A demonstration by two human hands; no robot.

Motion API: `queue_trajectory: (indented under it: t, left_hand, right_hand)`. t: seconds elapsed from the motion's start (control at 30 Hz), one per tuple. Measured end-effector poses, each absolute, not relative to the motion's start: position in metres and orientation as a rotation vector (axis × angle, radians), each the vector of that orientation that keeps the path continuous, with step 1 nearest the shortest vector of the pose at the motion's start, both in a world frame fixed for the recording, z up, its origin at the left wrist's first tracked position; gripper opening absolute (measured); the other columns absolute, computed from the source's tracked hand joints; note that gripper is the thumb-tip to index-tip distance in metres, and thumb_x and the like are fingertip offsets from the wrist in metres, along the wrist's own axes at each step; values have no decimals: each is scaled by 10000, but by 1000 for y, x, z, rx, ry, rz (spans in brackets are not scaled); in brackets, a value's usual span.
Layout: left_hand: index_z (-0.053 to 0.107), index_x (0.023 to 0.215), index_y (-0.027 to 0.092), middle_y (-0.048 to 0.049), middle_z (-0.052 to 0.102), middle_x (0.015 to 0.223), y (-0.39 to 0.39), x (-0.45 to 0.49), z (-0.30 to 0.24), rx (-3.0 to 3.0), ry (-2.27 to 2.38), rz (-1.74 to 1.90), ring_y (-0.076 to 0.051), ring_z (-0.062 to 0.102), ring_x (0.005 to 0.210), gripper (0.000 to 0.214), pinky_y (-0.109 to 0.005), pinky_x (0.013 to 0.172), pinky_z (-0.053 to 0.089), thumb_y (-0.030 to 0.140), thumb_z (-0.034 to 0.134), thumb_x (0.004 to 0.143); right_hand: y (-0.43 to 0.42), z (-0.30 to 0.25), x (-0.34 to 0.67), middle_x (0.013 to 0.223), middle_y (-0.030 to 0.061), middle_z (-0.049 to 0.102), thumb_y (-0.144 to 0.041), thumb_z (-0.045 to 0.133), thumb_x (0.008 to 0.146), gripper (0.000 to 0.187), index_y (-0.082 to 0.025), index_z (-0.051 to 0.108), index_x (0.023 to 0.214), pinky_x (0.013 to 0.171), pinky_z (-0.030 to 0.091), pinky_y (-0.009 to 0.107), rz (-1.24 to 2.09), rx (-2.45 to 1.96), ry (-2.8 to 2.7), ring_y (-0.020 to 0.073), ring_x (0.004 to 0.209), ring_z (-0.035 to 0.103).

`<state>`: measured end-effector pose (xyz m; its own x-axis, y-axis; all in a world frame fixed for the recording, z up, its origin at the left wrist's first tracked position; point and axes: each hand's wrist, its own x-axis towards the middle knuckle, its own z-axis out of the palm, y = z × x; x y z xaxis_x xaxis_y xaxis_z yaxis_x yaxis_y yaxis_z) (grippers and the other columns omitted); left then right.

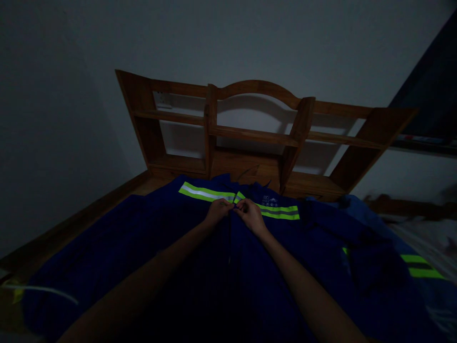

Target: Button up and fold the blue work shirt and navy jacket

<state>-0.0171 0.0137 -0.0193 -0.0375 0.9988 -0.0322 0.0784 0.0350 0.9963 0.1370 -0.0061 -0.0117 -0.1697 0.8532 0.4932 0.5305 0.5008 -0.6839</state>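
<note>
Left hand (218, 209) and right hand (251, 215), nearly touching, apparently pinch the front opening of a dark-blue fabric jacket (246, 271) spread before a brown wooden shelf unit (253, 135). Level, taut edges should best aid alignment.

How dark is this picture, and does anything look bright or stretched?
Head view: dim overall, the dark-blue cloth garment sinking nearly to black low down; head view: its yellow-green edged strips look brightest; head view: the brown wooden shelved headboard flares outward, perhaps from wide-lens stretching.
</note>
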Motion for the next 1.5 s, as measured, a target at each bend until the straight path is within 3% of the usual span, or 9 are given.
queue_trajectory:
  t: [0.13, 0.4, 0.77, 0.93, 1.17, 1.33, 1.5]
  left_hand:
    - [577, 669, 136, 58, 505, 448, 11, -17, -15, 1165, 1285, 1161, -67, 463, 419, 131, -178, 450, 353, 217, 663, 612]
    - [578, 746, 127, 54, 506, 465, 9, -19, -15, 1119, 1217, 1155, -59, 458, 421, 201, -173, 443, 348, 232, 676, 604]
    - [584, 634, 121, 53, 501, 426, 21, -21, -26, 1096, 1205, 1154, -49, 424, 378, 167, -169, 398, 304, 182, 704, 534]
    - [609, 702, 120, 26, 578, 514, 11, -20, -17, 1083, 1178, 1170, -63, 494, 438, 216, -179, 451, 370, 192, 723, 533]
    - [630, 737, 115, 10, 624, 574, 11, -20, -15, 1087, 1159, 1128, -85, 543, 495, 277, -199, 511, 406, 252, 763, 536]
    - [638, 728, 146, -4, 660, 631, 15, -21, -20, 1365, 1240, 1141, -143, 603, 594, 361, -222, 541, 429, 301, 823, 460]
    - [618, 708, 156, 14, 633, 626, 16, -23, -21, 1603, 1257, 1181, -138, 600, 607, 320, -221, 561, 428, 297, 806, 491]
  right_hand:
    - [-6, -13, 138, 774, 5, 607, -240, 665, 729, 132, -181, 603, 830, 609, 420, 243, 474, -1147, -1836, 127, 637, 546]
    - [-5, -12, 138, 774, 7, 613, -231, 666, 729, 125, -182, 611, 830, 634, 431, 246, 455, -1147, -1854, 128, 648, 554]
    - [-7, -11, 137, 792, 24, 637, -254, 553, 804, 112, -178, 633, 828, 673, 447, 250, 466, -1122, -1812, 138, 698, 575]
    - [-2, -15, 141, 775, 26, 661, -295, 546, 793, 162, -174, 650, 814, 623, 453, 247, 624, -1160, -1738, 152, 683, 596]
    - [13, -28, 144, 566, -8, 602, -340, 589, 739, 196, -164, 644, 806, 484, 419, 229, 940, -1179, -1569, 143, 507, 560]
    - [16, -28, 145, 533, -16, 577, -333, 601, 714, 195, -159, 639, 793, 457, 409, 226, 1037, -1152, -1522, 132, 465, 532]
    - [13, -24, 145, 498, -20, 556, -378, 618, 707, 225, -161, 634, 764, 447, 396, 228, 1118, -1129, -1475, 125, 439, 506]
